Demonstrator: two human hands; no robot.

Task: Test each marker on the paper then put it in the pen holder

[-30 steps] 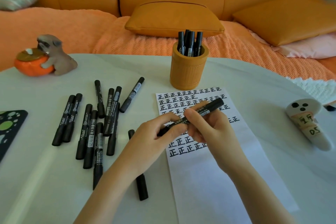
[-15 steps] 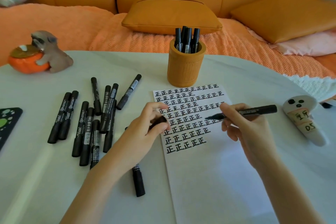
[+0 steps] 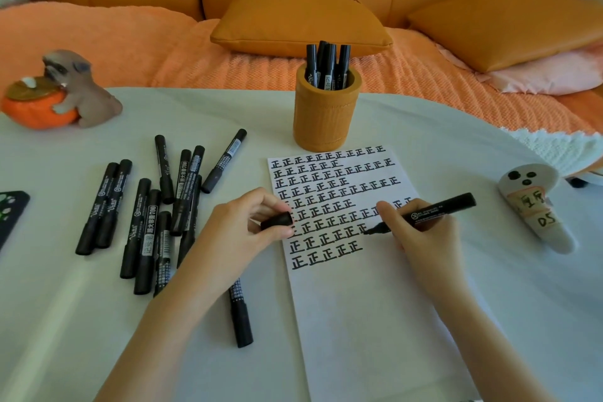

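Observation:
My right hand (image 3: 421, 232) grips an uncapped black marker (image 3: 437, 209), its tip down on the white paper (image 3: 375, 320) at the end of a row of written characters. My left hand (image 3: 241, 235) pinches the marker's black cap (image 3: 276, 221) at the paper's left edge. An orange pen holder (image 3: 326, 111) stands just beyond the paper with several black markers upright in it. A pile of capped black markers (image 3: 153, 206) lies left of the paper. One more marker (image 3: 240, 313) lies under my left wrist.
A dog-and-pumpkin figurine (image 3: 55, 91) sits at the table's far left. A white ghost-shaped object (image 3: 535, 206) lies to the right. A dark patterned item (image 3: 9, 212) pokes in at the left edge. An orange sofa with cushions (image 3: 300, 23) is behind the table.
My hands pulled the cap off the marker and moved apart. The right hand then brought the tip down and left onto the paper; the left hand keeps the cap.

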